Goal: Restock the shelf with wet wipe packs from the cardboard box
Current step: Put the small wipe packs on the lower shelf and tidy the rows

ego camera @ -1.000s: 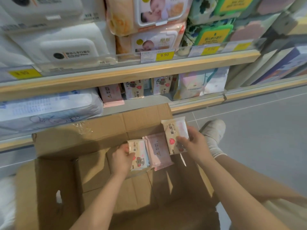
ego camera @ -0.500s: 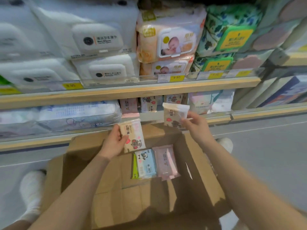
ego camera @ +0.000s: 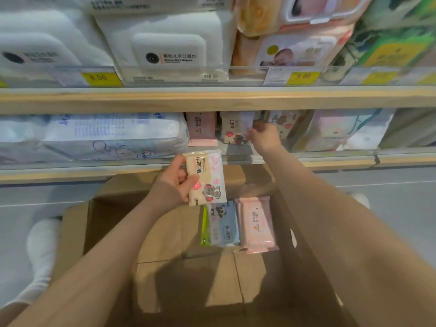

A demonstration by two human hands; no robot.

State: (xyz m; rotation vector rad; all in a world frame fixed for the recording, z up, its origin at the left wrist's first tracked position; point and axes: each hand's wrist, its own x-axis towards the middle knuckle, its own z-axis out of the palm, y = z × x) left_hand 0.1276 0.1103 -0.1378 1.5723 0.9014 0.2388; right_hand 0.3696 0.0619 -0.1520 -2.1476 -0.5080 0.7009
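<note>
My left hand [ego camera: 172,185] holds a cream wet wipe pack [ego camera: 206,177] with an elephant print, upright, just in front of the lower shelf edge [ego camera: 236,159]. My right hand [ego camera: 265,135] reaches into the lower shelf and grips a second cream pack [ego camera: 233,128], standing beside a pink pack [ego camera: 200,126] there. Below, the open cardboard box [ego camera: 165,232] holds a blue panda pack [ego camera: 224,224], a pink pack [ego camera: 257,224] and a green-edged pack [ego camera: 204,226] lying flat.
Large white bagged wipes [ego camera: 94,135] fill the lower shelf's left; pastel packs [ego camera: 342,128] sit to the right. The upper shelf [ego camera: 212,100] carries big white and baby-print packs with yellow price tags [ego camera: 303,76]. My white shoe [ego camera: 43,244] is left of the box on grey floor.
Both hands lifted a cream pack each out of the box. My right hand has carried its pack onto the lower shelf; my left hand rose to the shelf edge. The view tilted up.
</note>
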